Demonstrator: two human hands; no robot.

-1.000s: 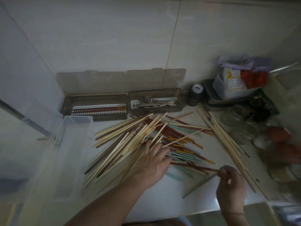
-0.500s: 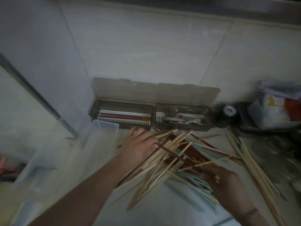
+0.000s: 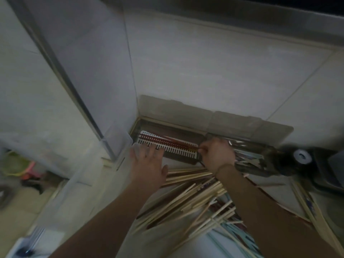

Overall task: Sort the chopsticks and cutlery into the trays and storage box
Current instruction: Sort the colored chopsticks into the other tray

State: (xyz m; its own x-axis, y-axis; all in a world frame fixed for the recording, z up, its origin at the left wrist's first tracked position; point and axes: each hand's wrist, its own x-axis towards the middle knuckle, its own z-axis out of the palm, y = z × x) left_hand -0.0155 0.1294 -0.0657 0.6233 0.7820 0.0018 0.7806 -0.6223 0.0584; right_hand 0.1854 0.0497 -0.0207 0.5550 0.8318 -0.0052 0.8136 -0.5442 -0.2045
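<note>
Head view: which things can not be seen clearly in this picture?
- Right hand: it pinches a thin dark stick; blur hides which kind.
- Cutlery tray: the right hand and blur hide its contents.
- Chopstick pile: both forearms cover parts.
- Clear storage box: its inside is too blurred to tell.
- Left hand: open; contact with the chopstick tray is unclear.

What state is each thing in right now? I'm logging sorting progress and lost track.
Left hand: open, fingers spread at the slotted tray's near edge.
Right hand: pinching a dark chopstick at the tray's right end.
Slotted tray: lid open, red chopsticks inside.
Cutlery tray: lid open, holding cutlery.
Chopstick pile: loose, unsorted on the counter.
Clear storage box: open; contents unclear.
</note>
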